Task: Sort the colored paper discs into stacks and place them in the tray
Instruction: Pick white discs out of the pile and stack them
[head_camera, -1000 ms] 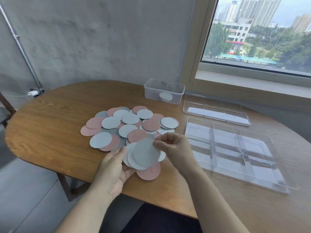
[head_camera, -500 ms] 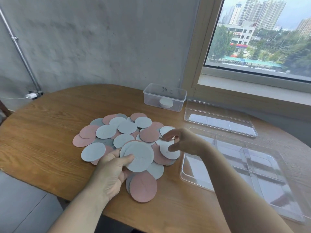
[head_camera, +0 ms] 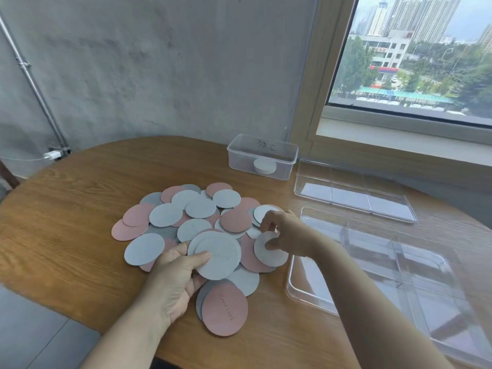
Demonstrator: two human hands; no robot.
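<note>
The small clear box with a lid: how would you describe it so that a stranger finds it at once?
Below the window, at its left corner, on the far edge of the wooden table, stands the small clear box. Unlike the flat divided tray to its right, it is taller, lidded and holds one white puck.

1. The tray (head_camera: pixel 306 296), right of the right hand (head_camera: pixel 287 235), is blurred and cut off by the right and bottom edges.
2. The right hand's curled fingers cover part of a pale disc (head_camera: pixel 270 258); whether they pinch it cannot be told.
3. The writing on the stack (head_camera: pixel 221 259) in the left hand (head_camera: pixel 173 283) is too small to read.
4. The discs (head_camera: pixel 246 280) beneath that stack are mostly hidden.
</note>
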